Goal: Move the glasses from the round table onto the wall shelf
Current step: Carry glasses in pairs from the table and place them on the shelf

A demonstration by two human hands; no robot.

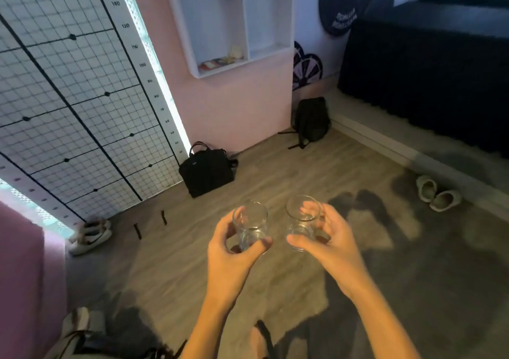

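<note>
Two clear drinking glasses are carried upright in front of me, above the floor. My left hand grips the left glass with thumb and fingers curled round its lower part. My right hand grips the right glass the same way, from its right side. The glasses are a short gap apart and look empty. The white wall shelf hangs on the pink wall ahead, with open compartments. Its lower left compartment holds a few small items; the lower right one looks bare. The round table is out of view.
A black bag stands on the wood floor below the shelf. A black backpack leans in the corner. Shoes lie at the left by a grid wall panel, slippers on the right. A dark padded bench fills the right.
</note>
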